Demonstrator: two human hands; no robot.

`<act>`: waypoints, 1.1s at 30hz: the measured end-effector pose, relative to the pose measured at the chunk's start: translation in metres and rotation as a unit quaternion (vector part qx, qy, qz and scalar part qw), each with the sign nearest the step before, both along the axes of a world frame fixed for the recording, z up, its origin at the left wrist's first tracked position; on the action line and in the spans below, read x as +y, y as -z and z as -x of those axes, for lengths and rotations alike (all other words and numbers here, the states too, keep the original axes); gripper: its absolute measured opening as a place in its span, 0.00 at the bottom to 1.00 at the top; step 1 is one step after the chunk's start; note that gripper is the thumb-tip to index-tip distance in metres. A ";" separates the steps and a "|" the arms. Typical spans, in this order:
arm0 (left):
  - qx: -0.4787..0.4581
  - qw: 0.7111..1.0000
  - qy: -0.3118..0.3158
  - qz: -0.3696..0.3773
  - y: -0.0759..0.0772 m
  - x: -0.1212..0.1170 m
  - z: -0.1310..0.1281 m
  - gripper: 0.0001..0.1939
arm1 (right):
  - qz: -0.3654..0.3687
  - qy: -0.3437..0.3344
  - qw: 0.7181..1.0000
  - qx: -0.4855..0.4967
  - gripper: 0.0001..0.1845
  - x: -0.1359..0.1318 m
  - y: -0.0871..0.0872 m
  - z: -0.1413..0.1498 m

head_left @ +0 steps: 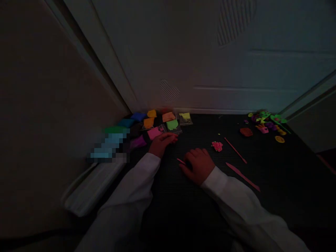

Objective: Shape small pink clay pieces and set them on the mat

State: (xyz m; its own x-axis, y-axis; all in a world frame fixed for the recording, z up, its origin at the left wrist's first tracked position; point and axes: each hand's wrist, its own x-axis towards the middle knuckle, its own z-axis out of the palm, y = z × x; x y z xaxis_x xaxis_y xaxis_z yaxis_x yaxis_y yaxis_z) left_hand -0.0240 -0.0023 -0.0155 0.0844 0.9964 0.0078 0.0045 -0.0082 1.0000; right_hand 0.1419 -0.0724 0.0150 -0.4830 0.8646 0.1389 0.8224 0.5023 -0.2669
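Note:
The scene is dim. My left hand (163,143) hovers by the front of the clay packets, its fingers pinched together; whatever they hold, if anything, is too small to make out. A pink packet of clay (155,133) lies just behind it. My right hand (198,165) is curled low over the dark table (170,196), closed around a thin pink stick (180,161) whose tip pokes out to the left. To its right sit a pink, bumpy clay piece (217,146), a slim pink modelling tool (236,151) and a pink plastic knife (243,176).
Several bagged clays, including a light green packet (172,125) and a yellow packet (186,116), line the back left. A reddish-brown clay disc (246,132) and colourful clay figures (269,122) occupy the back right. A pale long case (91,189) lies left. A white panel (210,70) rises behind.

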 end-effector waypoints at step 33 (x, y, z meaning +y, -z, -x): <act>-0.166 0.982 -0.048 0.082 -0.006 0.003 0.003 0.15 | -0.033 0.068 0.997 -0.014 0.23 -0.002 0.005 0.002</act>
